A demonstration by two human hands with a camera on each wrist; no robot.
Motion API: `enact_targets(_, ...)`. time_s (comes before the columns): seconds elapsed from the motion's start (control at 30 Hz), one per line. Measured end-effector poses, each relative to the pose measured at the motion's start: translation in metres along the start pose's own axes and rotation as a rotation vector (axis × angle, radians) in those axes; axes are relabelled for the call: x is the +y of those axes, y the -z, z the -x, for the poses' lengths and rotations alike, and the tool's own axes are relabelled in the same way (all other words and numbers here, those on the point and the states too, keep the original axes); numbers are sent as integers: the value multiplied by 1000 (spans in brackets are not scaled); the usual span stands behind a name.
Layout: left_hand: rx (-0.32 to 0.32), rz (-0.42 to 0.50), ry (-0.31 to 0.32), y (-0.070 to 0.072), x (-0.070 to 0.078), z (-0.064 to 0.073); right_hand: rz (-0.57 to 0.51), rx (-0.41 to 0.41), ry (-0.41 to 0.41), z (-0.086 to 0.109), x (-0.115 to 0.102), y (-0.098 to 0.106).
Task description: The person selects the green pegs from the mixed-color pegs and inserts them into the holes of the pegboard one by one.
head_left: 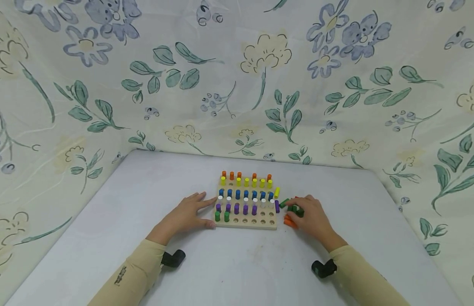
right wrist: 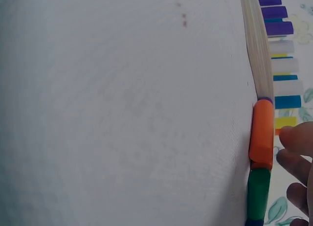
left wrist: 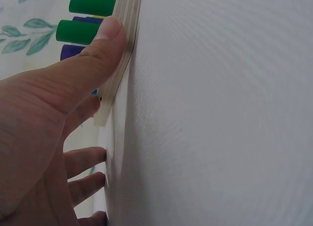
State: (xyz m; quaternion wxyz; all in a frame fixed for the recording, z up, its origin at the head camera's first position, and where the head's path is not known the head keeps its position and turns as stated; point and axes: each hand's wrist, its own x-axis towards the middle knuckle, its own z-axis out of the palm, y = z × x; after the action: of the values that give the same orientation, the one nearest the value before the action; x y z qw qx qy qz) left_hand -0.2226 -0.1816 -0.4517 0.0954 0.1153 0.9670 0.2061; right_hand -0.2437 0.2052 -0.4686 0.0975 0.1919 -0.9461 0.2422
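Note:
A wooden pegboard [head_left: 244, 226] lies on the table with rows of orange, yellow, blue, white, purple and green pegs. Its front row has two green pegs [head_left: 227, 216] at the left and bare holes to the right. My left hand [head_left: 185, 212] rests at the board's left side, its thumb [left wrist: 100, 52] and index finger touching the edge. Just right of the board, my right hand [head_left: 311, 214] hovers over loose pegs, fingers bent and apart. Beneath it lie a green peg [head_left: 284, 203] and orange pegs [head_left: 290, 222]. No peg shows between its fingers in the right wrist view.
A loose yellow peg [head_left: 277, 192] and a purple peg [head_left: 277, 207] lie along the board's right edge. The white table [head_left: 241, 267] is backed by a floral cloth [head_left: 221, 106] at the far side and both flanks. Black devices [head_left: 324, 269] sit at both wrists.

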Motion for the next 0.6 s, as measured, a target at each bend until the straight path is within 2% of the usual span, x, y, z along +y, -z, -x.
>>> enact_targets(0.6,-10,-1,14,1,2,1,47,-58,-102,-3,0,0)
